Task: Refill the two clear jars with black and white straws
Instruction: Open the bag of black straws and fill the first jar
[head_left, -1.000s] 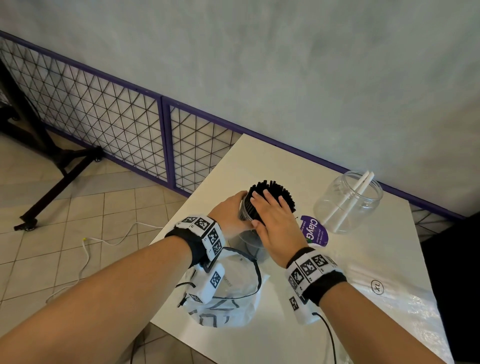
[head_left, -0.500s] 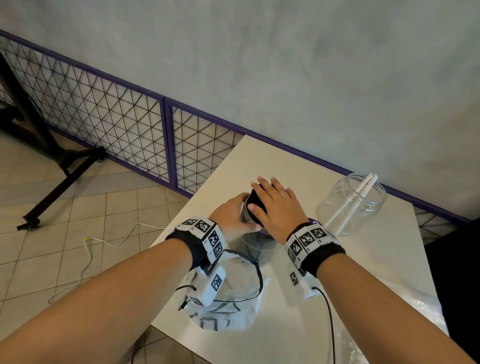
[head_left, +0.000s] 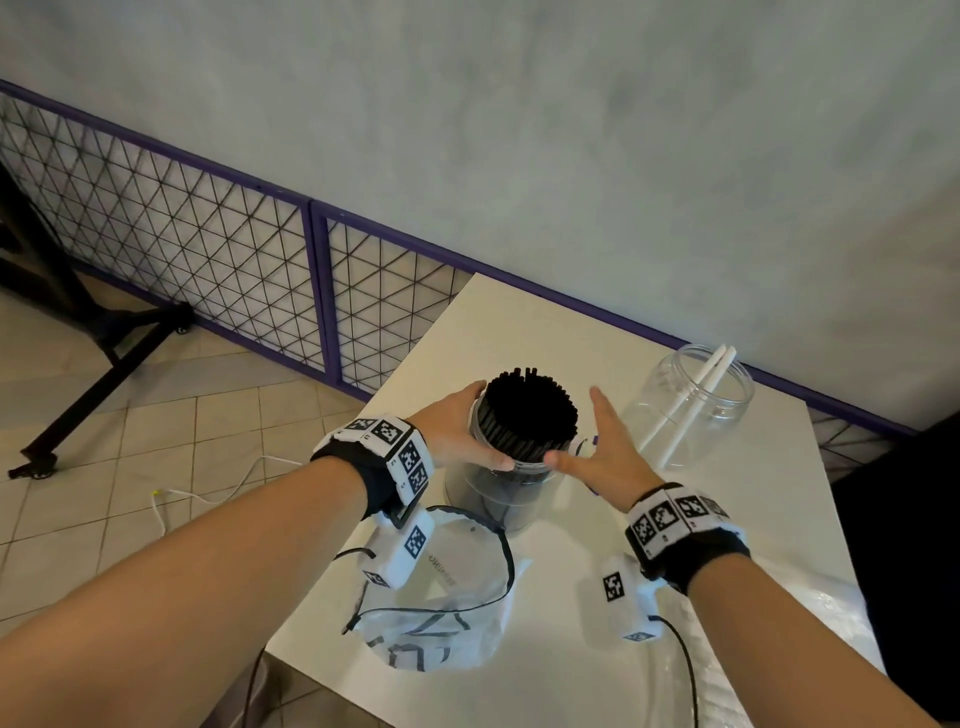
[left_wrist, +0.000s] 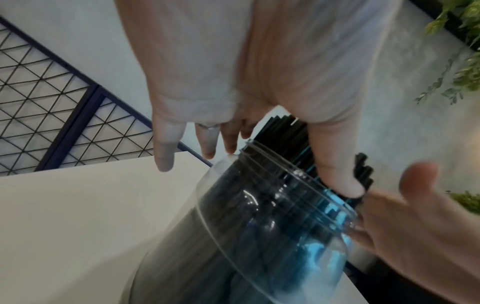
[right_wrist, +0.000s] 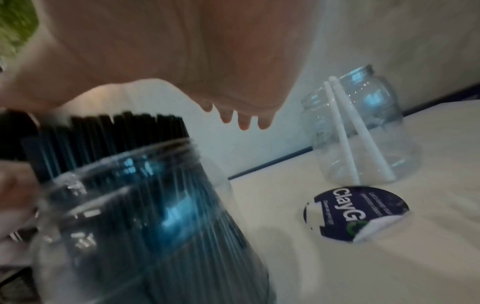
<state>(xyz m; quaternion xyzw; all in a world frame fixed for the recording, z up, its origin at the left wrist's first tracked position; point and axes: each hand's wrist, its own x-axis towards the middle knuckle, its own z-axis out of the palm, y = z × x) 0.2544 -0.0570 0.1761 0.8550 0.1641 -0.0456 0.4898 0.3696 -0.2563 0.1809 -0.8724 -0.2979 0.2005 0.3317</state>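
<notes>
Clear plastic jar (head_left: 498, 483) packed with black straws (head_left: 527, 410), tips bristling above its rim, upright on white table (head_left: 519, 322). Left hand (head_left: 457, 431) curled round the jar's neck, thumb on the near rim. Right hand (head_left: 602, 447) just right of the jar, fingers straight and spread, thumb touching the rim, holding nothing. Further right of the jar, second clear jar (head_left: 696, 395) with two white straws (head_left: 691, 410) leaning inside.

Head view looks down; both wrist views closely share the jar (head_left: 498, 467)
</notes>
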